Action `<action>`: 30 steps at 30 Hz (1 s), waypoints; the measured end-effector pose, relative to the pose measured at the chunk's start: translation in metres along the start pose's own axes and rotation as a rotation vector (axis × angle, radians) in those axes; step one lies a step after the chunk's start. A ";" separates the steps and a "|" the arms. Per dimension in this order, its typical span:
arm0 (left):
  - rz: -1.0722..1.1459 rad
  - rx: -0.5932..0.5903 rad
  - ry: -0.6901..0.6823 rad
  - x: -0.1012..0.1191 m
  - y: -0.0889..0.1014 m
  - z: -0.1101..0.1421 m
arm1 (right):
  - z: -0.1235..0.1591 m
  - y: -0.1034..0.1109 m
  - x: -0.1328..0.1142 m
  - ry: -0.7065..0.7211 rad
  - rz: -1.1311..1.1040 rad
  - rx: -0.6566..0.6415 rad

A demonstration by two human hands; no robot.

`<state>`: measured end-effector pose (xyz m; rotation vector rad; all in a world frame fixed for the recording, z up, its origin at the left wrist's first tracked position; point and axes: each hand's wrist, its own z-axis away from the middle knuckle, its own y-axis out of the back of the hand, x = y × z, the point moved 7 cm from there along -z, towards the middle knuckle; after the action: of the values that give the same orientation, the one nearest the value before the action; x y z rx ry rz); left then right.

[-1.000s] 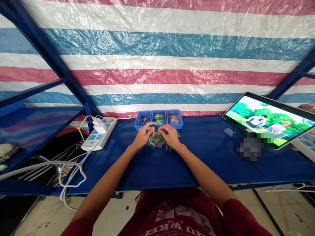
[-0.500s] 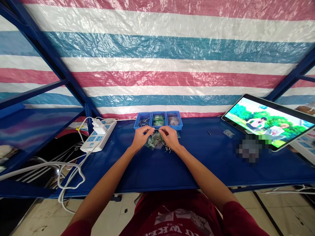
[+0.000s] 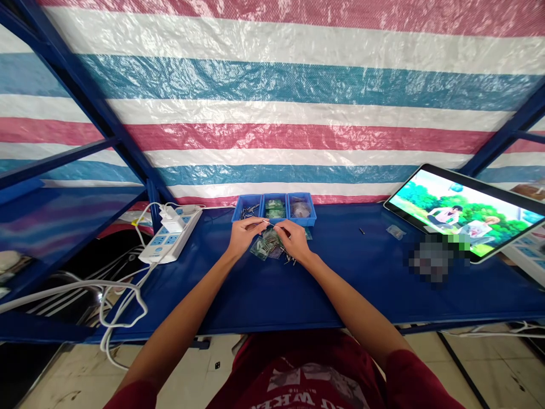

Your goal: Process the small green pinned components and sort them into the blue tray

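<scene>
Your left hand [image 3: 243,237] and right hand [image 3: 294,241] pinch a thin metal pin [image 3: 269,224]!
Light, slippery: your fingertips [image 3: 259,222] shut on its ends.

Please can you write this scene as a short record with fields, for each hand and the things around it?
Left hand: pinches a thin pin-like item, too small to identify
Right hand: pinches the same item
Near hands: plastic bags with green contents, loose metal pins
Rest: blue three-compartment tray, power strip, tablet
</scene>
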<state>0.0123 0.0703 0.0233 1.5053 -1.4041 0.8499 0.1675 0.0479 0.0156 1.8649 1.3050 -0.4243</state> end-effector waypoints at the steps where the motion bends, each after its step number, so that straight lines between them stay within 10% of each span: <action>1: 0.017 -0.007 -0.007 0.001 -0.001 0.000 | 0.000 -0.001 0.000 -0.004 0.004 -0.005; 15: -0.164 -0.215 -0.047 0.000 -0.012 0.003 | 0.000 0.009 0.002 -0.046 -0.009 0.098; 30: -0.011 -0.156 0.061 0.003 -0.012 0.005 | 0.001 -0.002 -0.002 0.005 -0.055 -0.040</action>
<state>0.0244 0.0639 0.0220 1.3569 -1.3840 0.7550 0.1655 0.0463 0.0156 1.8017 1.3607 -0.4191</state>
